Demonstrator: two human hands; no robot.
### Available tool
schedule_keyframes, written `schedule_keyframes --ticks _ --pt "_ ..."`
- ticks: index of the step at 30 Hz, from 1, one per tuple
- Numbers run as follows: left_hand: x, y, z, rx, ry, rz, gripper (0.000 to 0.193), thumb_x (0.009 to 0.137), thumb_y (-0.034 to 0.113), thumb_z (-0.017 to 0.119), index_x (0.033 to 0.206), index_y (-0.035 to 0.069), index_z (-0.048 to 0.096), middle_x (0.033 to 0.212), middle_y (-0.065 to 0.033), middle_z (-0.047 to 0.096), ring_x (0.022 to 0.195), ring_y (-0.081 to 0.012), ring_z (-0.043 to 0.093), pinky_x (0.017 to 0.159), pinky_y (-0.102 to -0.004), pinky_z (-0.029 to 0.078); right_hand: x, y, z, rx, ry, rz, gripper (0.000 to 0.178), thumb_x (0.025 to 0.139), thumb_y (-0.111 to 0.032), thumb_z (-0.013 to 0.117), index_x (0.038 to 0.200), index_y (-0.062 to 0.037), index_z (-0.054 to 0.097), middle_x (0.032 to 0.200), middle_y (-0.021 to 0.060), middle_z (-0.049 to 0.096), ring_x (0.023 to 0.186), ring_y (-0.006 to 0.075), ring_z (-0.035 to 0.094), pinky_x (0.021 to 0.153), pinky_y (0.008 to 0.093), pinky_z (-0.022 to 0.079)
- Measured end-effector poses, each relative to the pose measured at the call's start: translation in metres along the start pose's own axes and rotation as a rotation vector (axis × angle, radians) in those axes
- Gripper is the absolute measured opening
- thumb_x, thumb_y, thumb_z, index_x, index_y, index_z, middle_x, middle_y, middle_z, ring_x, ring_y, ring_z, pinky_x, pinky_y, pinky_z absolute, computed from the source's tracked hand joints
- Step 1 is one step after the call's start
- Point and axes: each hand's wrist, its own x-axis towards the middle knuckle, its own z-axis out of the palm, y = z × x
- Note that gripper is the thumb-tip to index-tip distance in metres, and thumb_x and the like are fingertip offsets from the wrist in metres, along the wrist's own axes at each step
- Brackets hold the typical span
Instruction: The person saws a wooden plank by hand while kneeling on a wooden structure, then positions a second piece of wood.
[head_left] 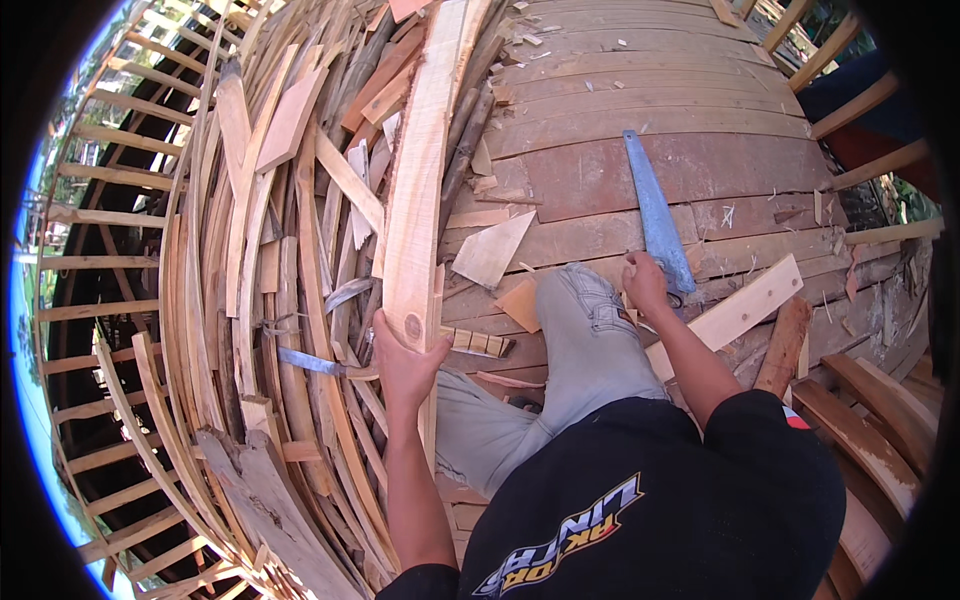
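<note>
A long pale plank [420, 180] with a knot near its near end runs away from me. My left hand [408, 362] is closed around that near end, thumb on the right side. Just left of this hand lies a blade with a wooden handle [312, 361]. My right hand [645, 282] has its fingers curled together beside my knee; whether something small is in them I cannot make out. Right next to it, a handsaw [652, 205] with a blue blade lies on the floor, its narrow tip pointing away. The saw's handle is mostly hidden.
A heap of boards and sticks [285, 220] fills the left side, beside a slatted railing [110, 255]. Offcuts, including an angular board piece [494, 250], lie on the plank floor [600, 170]. Right of me are a pale board [735, 312] and curved timbers [860, 440].
</note>
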Motion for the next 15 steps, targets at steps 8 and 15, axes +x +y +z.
schedule_keyframes --ticks 8,15 --pt "-0.002 0.007 0.003 0.038 0.094 0.047 0.107 0.057 0.038 0.085 0.136 -0.004 0.027 0.121 -0.0288 0.051 0.111 -0.0427 0.05 0.095 -0.0481 0.039 -0.049 0.1 0.011 -0.378 -0.307 0.034 0.049 0.074 -0.024 0.073 0.111 -0.0048 0.048 0.107 0.0205 0.054 0.099 0.0423 0.058 0.081 0.0508 0.048" --pt "-0.003 0.015 -0.006 0.04 -0.002 -0.001 0.108 0.058 0.037 0.085 0.137 -0.005 0.024 0.121 -0.0288 0.052 0.113 -0.0422 0.051 0.098 -0.0471 0.038 -0.049 0.119 0.014 -0.328 -0.238 -0.125 0.042 0.075 -0.026 0.069 0.105 -0.007 0.048 0.096 0.0182 0.06 0.093 0.0391 0.061 0.076 0.0509 0.048"
